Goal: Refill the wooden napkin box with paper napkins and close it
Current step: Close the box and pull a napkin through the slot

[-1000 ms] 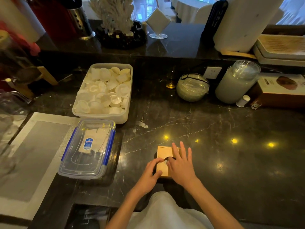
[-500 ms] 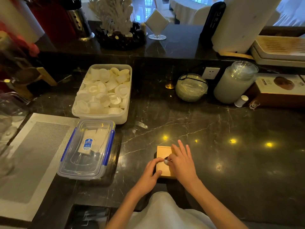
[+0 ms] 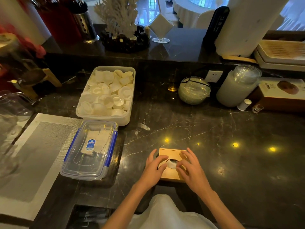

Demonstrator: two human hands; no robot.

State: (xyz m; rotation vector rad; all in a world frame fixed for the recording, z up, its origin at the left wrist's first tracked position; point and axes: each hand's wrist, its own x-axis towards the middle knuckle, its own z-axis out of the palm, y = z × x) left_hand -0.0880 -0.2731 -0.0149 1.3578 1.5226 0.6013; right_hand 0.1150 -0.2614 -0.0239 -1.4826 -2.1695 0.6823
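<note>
A small wooden napkin box (image 3: 171, 153) stands on the dark marble counter (image 3: 214, 146) near its front edge, its lid on, with a round hole in the top. A white paper napkin (image 3: 171, 164) pokes up out of that hole. My left hand (image 3: 154, 169) rests on the box's left side, its fingers touching the napkin. My right hand (image 3: 191, 169) lies over the right side, thumb and fingertips pinching the napkin's edge.
Left of the box stands a clear lidded container with blue clips (image 3: 90, 151), behind it a white tub of white lids (image 3: 107, 95). A grey mat (image 3: 36, 156) lies far left. Jars (image 3: 237, 86) and a covered bowl (image 3: 194, 90) line the back wall.
My left hand has slid up onto the box's top. A white napkin now sticks out of the hole between both hands' fingers, where little of it showed before.
</note>
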